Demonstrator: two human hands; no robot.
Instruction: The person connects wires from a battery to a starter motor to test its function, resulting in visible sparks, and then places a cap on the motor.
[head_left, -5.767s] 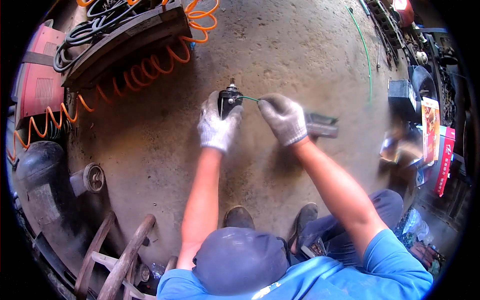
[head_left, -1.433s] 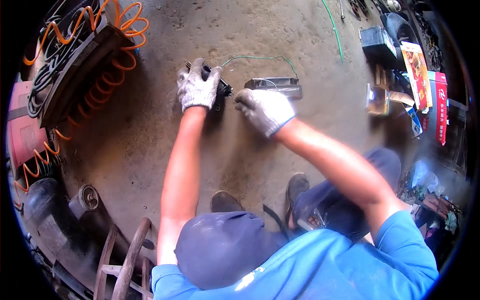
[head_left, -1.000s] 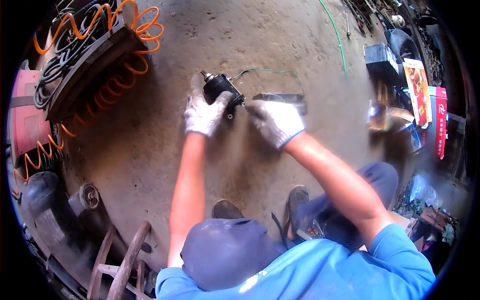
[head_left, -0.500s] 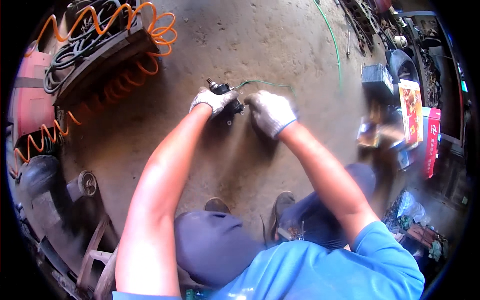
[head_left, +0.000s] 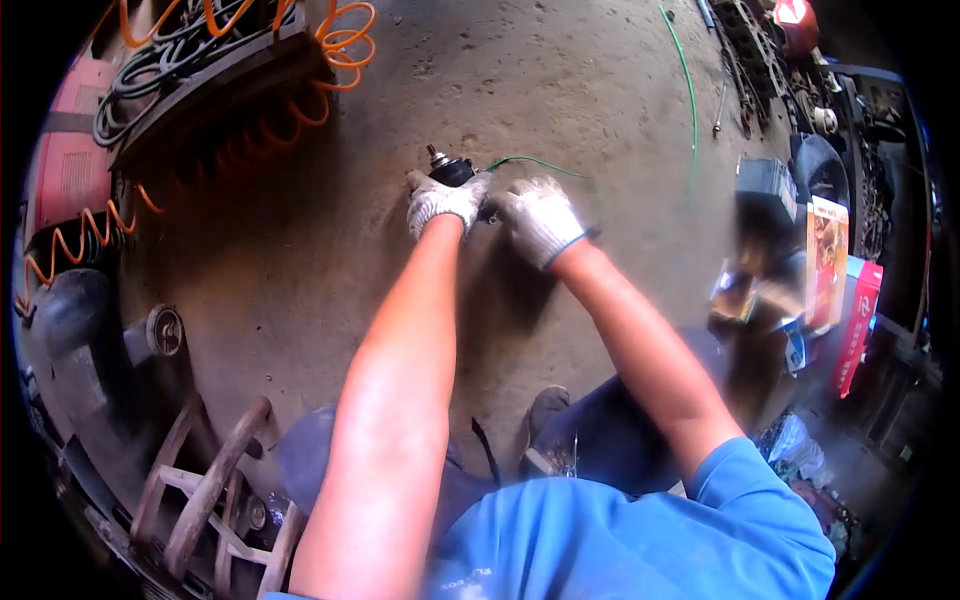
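Observation:
A black cylindrical motor-like part [head_left: 455, 173] with a silvery metal shaft at its far-left end is held above the concrete floor. My left hand [head_left: 447, 202], in a white knit glove, is wrapped round it and covers most of its body. Close against the near-right end of the part is my right hand [head_left: 538, 218], also gloved, its fingers curled together. What those fingers pinch, if anything, is hidden. A thin green wire [head_left: 535, 160] arcs out to the right just beyond both hands; I cannot tell whether it joins the part.
A wooden box [head_left: 205, 85] with hoses and an orange coiled air hose [head_left: 350, 45] stands far left. Below it is a dark tank [head_left: 75, 320], then a wooden frame [head_left: 215, 480]. On the right are a battery-like box [head_left: 766, 188], a red carton [head_left: 858, 330] and metal parts.
My left hand and forearm have shifted right and the hand has turned over more of the part. The part's shaft now points more upward. My right hand stays close to its end.

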